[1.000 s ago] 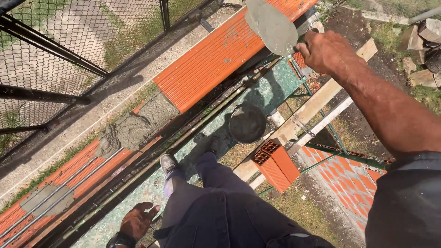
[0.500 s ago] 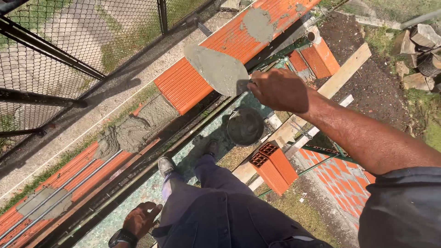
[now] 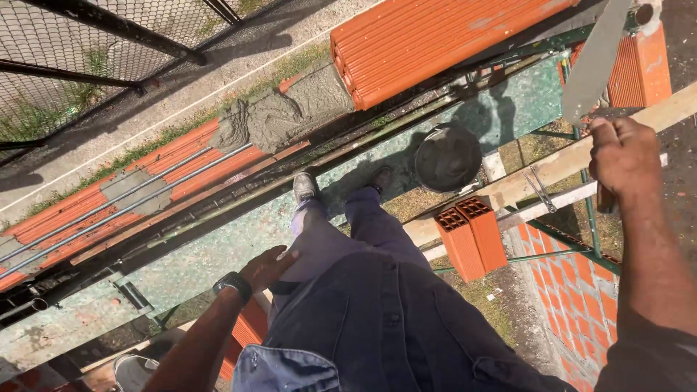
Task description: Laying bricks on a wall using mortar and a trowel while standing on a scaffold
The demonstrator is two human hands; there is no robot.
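- Head view, trowel: gripping the handle of the trowel in the right hand, fingers wrapped into a closed fist around it; blade rising steeply toward the top edge, above and to the right of the mortar bucket.
- Head view, left hand: resting flat with fingers spread on the left thigh, holding nothing; dark watch sitting on the wrist.
- Handling, as a judgement: behaving as a stiff, thin steel blade, light when bare and nose-heavy once loaded with wet mortar; taking hold at the handle only, since the blade is looking slick with grey paste and thin at the edge.
- Surroundings: standing with both shoes on the green scaffold plank; wet mortar bed lying at the end of the large orange block on the wall course; spare hollow brick sitting just beside the bucket on the timber rail.
- Against the earlier pictures: blade carrying a heap of mortar over the wall then, now appearing bare and turned nearly edge-on; right hand shifting from above the orange block to the right side, beyond the bucket.
- Left hand sitting low by the thigh then as now; the view tilting down, showing more of the legs.
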